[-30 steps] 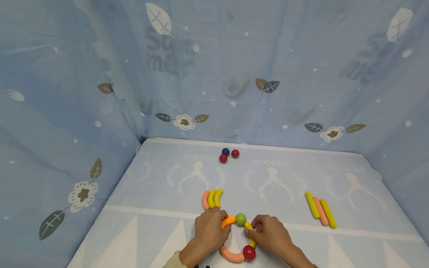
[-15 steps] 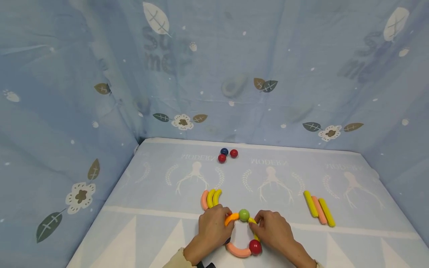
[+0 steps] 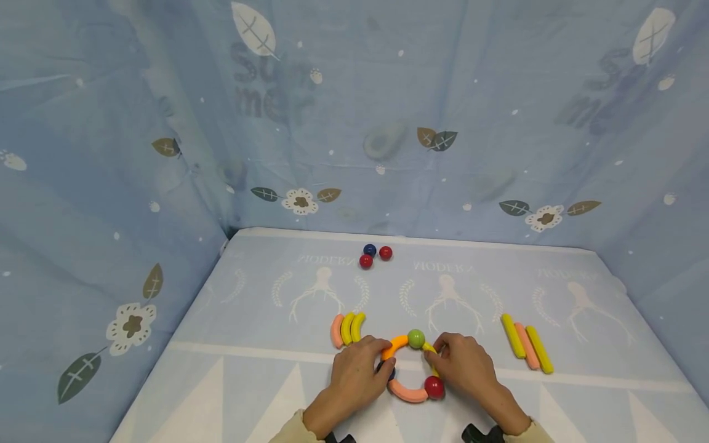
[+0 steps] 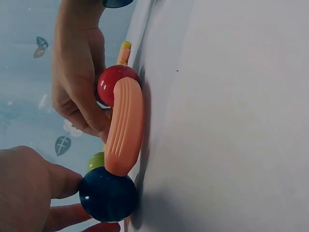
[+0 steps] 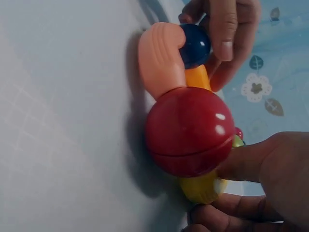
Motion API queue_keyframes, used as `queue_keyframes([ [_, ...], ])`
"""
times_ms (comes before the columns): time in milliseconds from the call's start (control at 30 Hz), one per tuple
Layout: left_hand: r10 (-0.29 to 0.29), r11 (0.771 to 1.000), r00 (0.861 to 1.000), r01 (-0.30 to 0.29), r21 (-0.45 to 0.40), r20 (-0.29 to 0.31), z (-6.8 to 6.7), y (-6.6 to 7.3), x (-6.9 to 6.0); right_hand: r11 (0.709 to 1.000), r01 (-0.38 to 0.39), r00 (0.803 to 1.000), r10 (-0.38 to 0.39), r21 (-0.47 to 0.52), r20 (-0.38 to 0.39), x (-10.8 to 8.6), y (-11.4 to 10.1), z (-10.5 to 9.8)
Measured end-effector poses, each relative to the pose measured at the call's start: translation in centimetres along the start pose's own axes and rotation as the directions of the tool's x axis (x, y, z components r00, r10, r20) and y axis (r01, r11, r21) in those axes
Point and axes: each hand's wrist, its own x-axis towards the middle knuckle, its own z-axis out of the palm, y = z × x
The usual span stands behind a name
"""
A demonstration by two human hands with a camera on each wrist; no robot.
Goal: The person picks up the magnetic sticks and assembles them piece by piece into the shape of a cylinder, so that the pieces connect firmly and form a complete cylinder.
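While it lies on the tabletop (image 3: 244, 375), between left hand (image 3: 361, 373) and right hand (image 3: 468, 368), the ring (image 3: 408, 394) is gripped at two points: yellow curved piece (image 5: 202, 188) pinched between right thumb and fingers; blue ball (image 4: 108, 195) between left thumb and fingers.

A curtained-off tabletop space is seen; whether it is set in a home or a studio cannot be told. The upper frame is filled by creased blue fabric hangings (image 3: 343, 98) printed with leaves (image 3: 256, 29) and white flowers (image 3: 300, 202), by which a cloth-covered table (image 3: 388, 307) in pale blue and white, lower centre, is enclosed at back and sides.
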Motion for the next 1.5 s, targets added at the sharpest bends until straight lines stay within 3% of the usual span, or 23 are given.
queue_keyframes([
  [133, 0.003, 1.0, 1.0, -0.003, -0.001, -0.002, 0.1, 0.1, 0.2, 0.999, -0.033, 0.999, 0.033, 0.003, 0.006, 0.0, 0.6, -1.5],
  [267, 0.009, 1.0, 1.0, -0.009, 0.008, -0.015, 0.1, 0.5, 1.5, 0.998, -0.049, 0.993, 0.044, -0.047, -0.113, 0.5, 2.4, -3.5],
  [433, -0.011, 0.998, 1.0, 0.012, 0.069, -0.003, 0.4, 1.3, 3.7, 0.992, -0.051, 0.951, 0.014, -0.111, -0.309, 0.4, 5.0, -5.1],
  [533, -0.03, 0.992, 0.999, 0.027, 0.124, 0.021, 0.7, 1.6, 4.4, 0.987, -0.063, 0.93, 0.005, -0.145, -0.368, 0.0, 6.1, -5.3],
  [633, -0.048, 0.986, 0.998, 0.041, 0.16, 0.044, 0.9, 1.5, 4.5, 0.984, -0.089, 0.921, 0.021, -0.157, -0.389, -0.3, 6.8, -5.4],
  [833, -0.069, 0.985, 0.996, 0.059, 0.164, 0.054, 0.7, 1.3, 4.2, 0.982, -0.114, 0.93, 0.051, -0.153, -0.364, -0.6, 7.6, -5.6],
  [1267, -0.08, 0.995, 0.995, 0.076, 0.069, 0.066, 0.8, 0.7, 4.1, 0.966, -0.205, 0.95, 0.157, -0.16, -0.269, -0.7, 7.9, -5.9],
  [1500, -0.091, 0.996, 0.991, 0.09, 0.02, 0.095, 0.6, 0.5, 4.1, 0.956, -0.207, 0.961, 0.158, -0.208, -0.229, -0.2, 7.5, -6.2],
])
